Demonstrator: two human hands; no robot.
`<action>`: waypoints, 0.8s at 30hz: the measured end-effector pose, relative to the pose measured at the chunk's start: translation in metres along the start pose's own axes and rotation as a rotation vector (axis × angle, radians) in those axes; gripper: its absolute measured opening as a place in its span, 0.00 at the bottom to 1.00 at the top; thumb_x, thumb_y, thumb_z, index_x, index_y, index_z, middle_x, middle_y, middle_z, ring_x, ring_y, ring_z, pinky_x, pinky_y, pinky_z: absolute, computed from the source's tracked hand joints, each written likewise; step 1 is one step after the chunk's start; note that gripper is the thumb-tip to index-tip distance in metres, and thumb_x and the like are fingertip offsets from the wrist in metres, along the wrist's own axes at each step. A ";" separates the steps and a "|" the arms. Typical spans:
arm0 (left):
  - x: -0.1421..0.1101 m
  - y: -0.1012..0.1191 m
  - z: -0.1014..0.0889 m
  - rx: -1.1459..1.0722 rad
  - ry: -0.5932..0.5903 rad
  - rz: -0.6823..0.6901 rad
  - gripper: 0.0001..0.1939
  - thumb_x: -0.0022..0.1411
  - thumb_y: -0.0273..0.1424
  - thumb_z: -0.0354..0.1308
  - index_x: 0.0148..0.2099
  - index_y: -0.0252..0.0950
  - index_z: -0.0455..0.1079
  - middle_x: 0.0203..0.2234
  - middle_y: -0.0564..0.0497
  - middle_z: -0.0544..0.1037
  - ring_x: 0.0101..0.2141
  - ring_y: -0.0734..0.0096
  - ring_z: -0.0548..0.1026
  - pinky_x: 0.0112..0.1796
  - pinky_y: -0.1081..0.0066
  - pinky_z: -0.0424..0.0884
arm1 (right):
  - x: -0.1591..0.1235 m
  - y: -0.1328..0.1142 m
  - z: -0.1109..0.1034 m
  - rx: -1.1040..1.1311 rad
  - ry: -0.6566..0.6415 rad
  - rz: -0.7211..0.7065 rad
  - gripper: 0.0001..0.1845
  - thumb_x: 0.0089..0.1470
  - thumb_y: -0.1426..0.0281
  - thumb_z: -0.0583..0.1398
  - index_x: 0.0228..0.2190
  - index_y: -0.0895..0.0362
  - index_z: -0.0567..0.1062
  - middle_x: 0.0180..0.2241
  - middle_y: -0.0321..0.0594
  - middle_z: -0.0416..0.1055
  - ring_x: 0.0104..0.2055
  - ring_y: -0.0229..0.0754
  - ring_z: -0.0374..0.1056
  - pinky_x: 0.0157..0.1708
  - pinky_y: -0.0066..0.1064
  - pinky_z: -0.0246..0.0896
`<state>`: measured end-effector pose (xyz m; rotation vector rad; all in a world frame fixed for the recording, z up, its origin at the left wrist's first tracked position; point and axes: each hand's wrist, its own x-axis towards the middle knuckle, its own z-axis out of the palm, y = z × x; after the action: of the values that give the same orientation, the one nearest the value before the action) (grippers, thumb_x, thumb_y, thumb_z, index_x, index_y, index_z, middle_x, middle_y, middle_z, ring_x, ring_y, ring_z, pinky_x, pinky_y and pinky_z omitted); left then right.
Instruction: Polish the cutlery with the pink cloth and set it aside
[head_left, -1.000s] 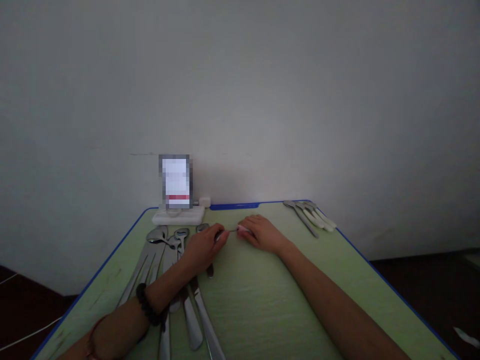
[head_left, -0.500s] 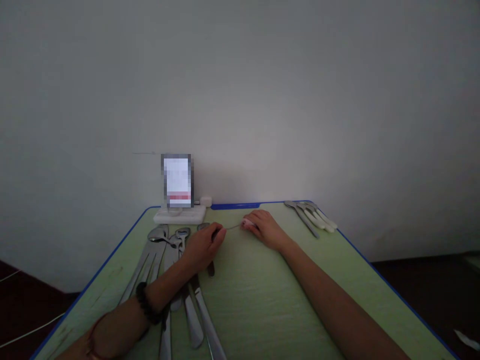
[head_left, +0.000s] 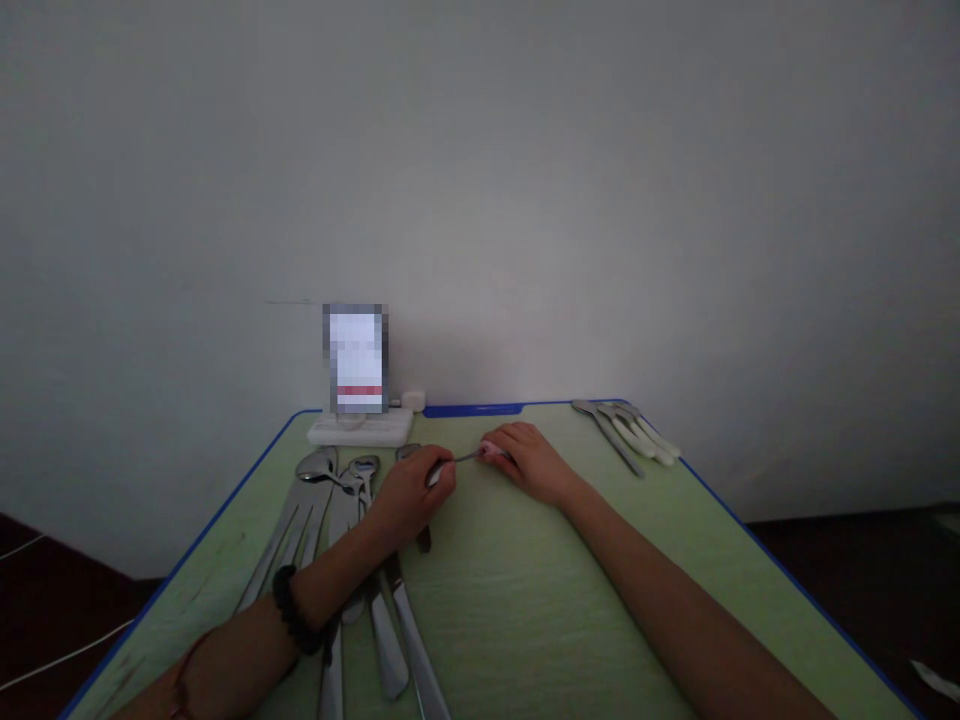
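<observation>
My left hand (head_left: 414, 490) is closed round the handle end of a piece of cutlery (head_left: 466, 457). Its thin metal neck runs level to the right, just above the table. The far end disappears into a small pinkish cloth (head_left: 493, 449), so its kind is hidden. Fingers of my right hand (head_left: 529, 462) are wrapped over that cloth and the covered end. Beneath and left of my left forearm lie metal spoons (head_left: 318, 467), forks (head_left: 309, 525) and long-handled cutlery (head_left: 409, 630), partly hidden by the arm.
The pale green table (head_left: 525, 620) has a blue edge and stands against a grey wall. At the back left, a lit phone (head_left: 358, 360) stands on a white base (head_left: 360, 430), beside a white plug (head_left: 413, 401). Several spoons with white or metal handles (head_left: 634, 438) lie back right.
My left hand has turned slightly, and a pale part of the handle now shows at its fingers. My right hand stays nearly in place, still round the cloth.
</observation>
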<state>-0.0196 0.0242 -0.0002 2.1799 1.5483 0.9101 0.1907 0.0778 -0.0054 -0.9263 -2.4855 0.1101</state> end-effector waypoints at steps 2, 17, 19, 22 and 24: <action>-0.001 0.000 0.001 0.012 -0.001 0.022 0.12 0.60 0.34 0.45 0.36 0.36 0.68 0.31 0.50 0.75 0.33 0.67 0.72 0.36 0.70 0.67 | 0.001 -0.003 0.000 0.008 0.000 -0.015 0.17 0.59 0.62 0.48 0.42 0.56 0.69 0.41 0.45 0.69 0.44 0.42 0.62 0.47 0.37 0.52; -0.004 0.005 0.002 0.016 -0.060 0.061 0.10 0.59 0.34 0.47 0.39 0.36 0.66 0.31 0.49 0.74 0.32 0.67 0.72 0.36 0.68 0.66 | 0.006 -0.020 0.007 -0.018 -0.024 -0.090 0.15 0.59 0.63 0.48 0.43 0.55 0.69 0.39 0.44 0.69 0.43 0.41 0.62 0.47 0.37 0.51; -0.004 0.004 0.002 0.052 -0.048 0.043 0.10 0.59 0.35 0.47 0.38 0.36 0.66 0.30 0.49 0.74 0.31 0.67 0.71 0.35 0.68 0.66 | 0.006 -0.017 0.007 -0.020 -0.023 -0.061 0.16 0.59 0.63 0.47 0.42 0.54 0.69 0.40 0.43 0.69 0.44 0.41 0.62 0.50 0.38 0.49; -0.003 0.003 0.002 0.073 -0.039 0.046 0.11 0.60 0.35 0.46 0.38 0.36 0.65 0.31 0.49 0.74 0.32 0.66 0.71 0.35 0.68 0.65 | 0.005 -0.015 0.008 -0.025 -0.002 -0.021 0.16 0.59 0.63 0.47 0.43 0.54 0.68 0.42 0.43 0.69 0.46 0.41 0.61 0.53 0.40 0.45; -0.004 0.003 0.003 0.073 -0.039 0.047 0.11 0.60 0.35 0.45 0.38 0.36 0.65 0.31 0.49 0.73 0.32 0.66 0.71 0.35 0.68 0.65 | 0.005 -0.015 0.009 -0.037 0.018 0.011 0.14 0.59 0.64 0.48 0.43 0.53 0.68 0.44 0.43 0.68 0.48 0.41 0.60 0.54 0.42 0.43</action>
<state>-0.0168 0.0200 -0.0018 2.2792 1.5411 0.8322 0.1744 0.0705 -0.0078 -0.9520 -2.4742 0.0597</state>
